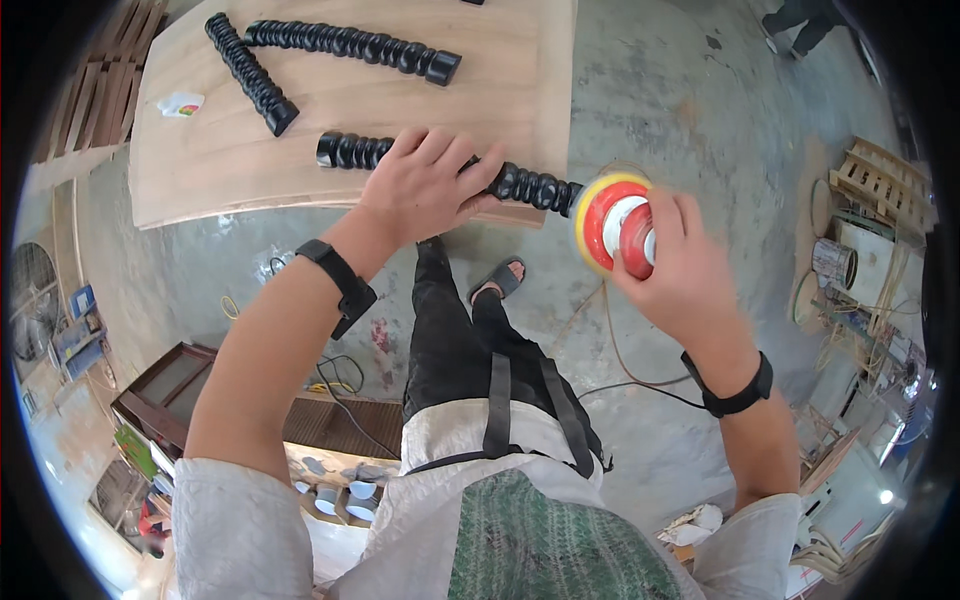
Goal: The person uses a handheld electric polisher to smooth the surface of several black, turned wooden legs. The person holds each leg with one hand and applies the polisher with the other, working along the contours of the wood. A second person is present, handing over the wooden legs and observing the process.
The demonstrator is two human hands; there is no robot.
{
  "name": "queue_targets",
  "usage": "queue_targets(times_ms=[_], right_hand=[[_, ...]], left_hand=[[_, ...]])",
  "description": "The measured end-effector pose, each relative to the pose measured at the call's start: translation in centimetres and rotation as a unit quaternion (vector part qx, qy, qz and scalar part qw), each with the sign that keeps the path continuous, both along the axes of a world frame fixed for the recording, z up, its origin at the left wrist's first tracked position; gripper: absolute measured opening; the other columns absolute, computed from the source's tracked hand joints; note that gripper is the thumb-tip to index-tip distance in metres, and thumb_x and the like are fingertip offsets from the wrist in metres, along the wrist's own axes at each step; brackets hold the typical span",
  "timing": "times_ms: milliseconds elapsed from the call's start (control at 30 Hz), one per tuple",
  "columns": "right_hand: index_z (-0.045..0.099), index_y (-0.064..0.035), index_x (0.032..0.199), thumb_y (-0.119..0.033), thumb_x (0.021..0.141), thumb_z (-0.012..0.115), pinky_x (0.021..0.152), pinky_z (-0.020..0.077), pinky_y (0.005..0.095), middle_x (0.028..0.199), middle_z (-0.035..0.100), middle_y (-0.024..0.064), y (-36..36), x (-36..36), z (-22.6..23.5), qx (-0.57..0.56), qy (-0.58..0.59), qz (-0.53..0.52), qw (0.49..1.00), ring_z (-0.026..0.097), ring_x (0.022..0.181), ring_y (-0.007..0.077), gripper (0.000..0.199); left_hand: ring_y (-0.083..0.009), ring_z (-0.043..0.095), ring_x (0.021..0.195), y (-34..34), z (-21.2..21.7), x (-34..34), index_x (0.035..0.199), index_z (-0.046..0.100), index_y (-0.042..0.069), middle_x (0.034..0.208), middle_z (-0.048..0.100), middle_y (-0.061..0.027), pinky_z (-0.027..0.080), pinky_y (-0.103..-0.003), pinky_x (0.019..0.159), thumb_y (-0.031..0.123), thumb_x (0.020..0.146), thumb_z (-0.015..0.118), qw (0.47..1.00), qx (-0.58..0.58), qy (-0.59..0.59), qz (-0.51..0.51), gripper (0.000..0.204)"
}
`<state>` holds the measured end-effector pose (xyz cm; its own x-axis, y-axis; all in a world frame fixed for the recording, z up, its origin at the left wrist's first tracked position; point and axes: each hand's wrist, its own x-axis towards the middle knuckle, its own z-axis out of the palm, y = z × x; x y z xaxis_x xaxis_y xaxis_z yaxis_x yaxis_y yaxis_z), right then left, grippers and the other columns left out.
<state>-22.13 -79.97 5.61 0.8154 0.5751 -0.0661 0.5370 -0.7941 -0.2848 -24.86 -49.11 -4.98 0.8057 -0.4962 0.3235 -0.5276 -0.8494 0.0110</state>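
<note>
Right hand (685, 275) wrapped around red-yellow sander (615, 222), disc at black turned spindle (450, 165) end; left hand (425, 185) pins spindle on plywood board (200, 150) edge. Risk: overhanging spindle rolls, disc slips.

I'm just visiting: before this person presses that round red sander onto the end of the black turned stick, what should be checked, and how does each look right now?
1. Left hand pins the black turned stick to the wooden board: ok.
2. Right hand grips the red sander: ok.
3. Stick's end overhangs the board's edge toward the sander's yellow-rimmed pad: ok.
4. Sander running: cannot tell.
5. Two other black sticks lie apart, farther up the board: ok.
6. Cables on the floor trail near the feet: not ok, a possible trip risk.
</note>
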Motion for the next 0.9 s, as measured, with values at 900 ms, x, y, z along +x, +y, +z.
queue_targets(times_ms=[900], right_hand=[[0.057, -0.0039, 0.124, -0.022, 0.08, 0.078, 0.08, 0.056, 0.0428, 0.114, 0.06, 0.0152, 0.6, 3.9, -0.2, 0.04, 0.022, 0.098, 0.994, 0.064, 0.093, 0.034, 0.052]], left_hand=[[-0.0238, 0.055, 0.093, -0.3, 0.1, 0.1, 0.126, 0.062, 0.017, 0.099, 0.055, -0.0033, 0.044, -0.038, 0.083, 0.048, 0.086, 0.069, 1.0, 0.0, -0.016, 0.013, 0.051]])
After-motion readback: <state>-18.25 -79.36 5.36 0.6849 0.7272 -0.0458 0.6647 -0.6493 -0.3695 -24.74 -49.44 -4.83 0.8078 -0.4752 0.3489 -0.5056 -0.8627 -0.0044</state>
